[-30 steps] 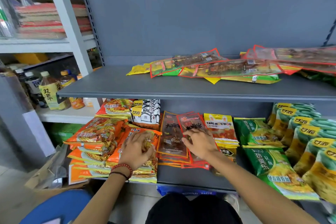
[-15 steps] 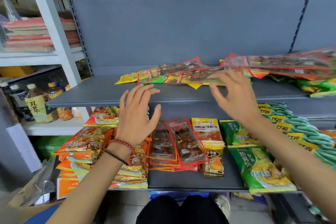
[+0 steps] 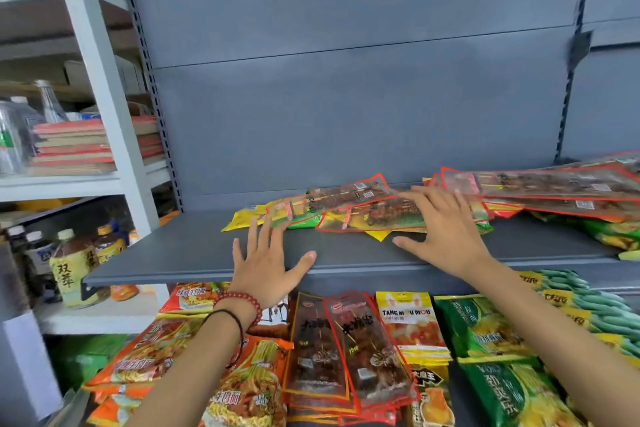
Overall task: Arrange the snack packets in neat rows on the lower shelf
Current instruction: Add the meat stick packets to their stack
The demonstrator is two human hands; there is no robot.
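Nearest, the dark grey lower shelf carried the snack packets lying flat. From left there were orange noodle packets in an overlapping heap, then clear red-edged skewer packets in a stack. A yellow packet printed TANG MOU MOU came next, then glossy green packets. At far right was an overlapping file of green-and-yellow packets.

Both forearms reached up past these to the grey metal upper shelf. The left hand, with a red bead bracelet on its wrist, was spread wide and flat over the shelf's front edge and gripped nothing. Its longest fingertips lay at the near end of a long clear red-edged packet; contact could not be judged.

The right hand was also splayed, with straight fingers lying across another long red-edged packet. Its thumb stood apart over bare shelf, and nothing was pinched.

Behind, yellow packets lay under the long ones, and more long red-edged packets ran off to the right.

Far left, a white shelving unit held capped drink bottles low down. Stacked red-and-tan flat boxes sat above them.
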